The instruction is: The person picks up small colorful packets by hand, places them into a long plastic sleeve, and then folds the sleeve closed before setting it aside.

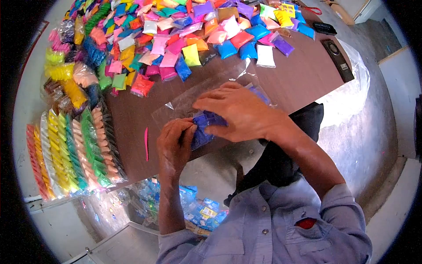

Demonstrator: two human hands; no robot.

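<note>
Near the table's front edge, a dark blue packet (pixel 203 134) in clear wrap lies between my hands. My left hand (pixel 175 138) is closed at its left side, thumb and fingers pinching its edge. Over the blue packet reaches my right hand (pixel 239 110), its thumb apart from the stretched fingers and touching the packet; the fingertips rest on the clear plastic. Under both hands a transparent plastic bag (pixel 162 115) lies flat on the table. More blue-violet material (pixel 258 93) shows past my right hand, partly hidden by it.
A large heap of colourful small packets (pixel 169 59) covers the table's far side. Rows of strung packets (pixel 72 154) line the left end. A pink plastic knife (pixel 146 144) lies left of my hands. At right are a dark flat device (pixel 337 60) and a black object (pixel 324 28).
</note>
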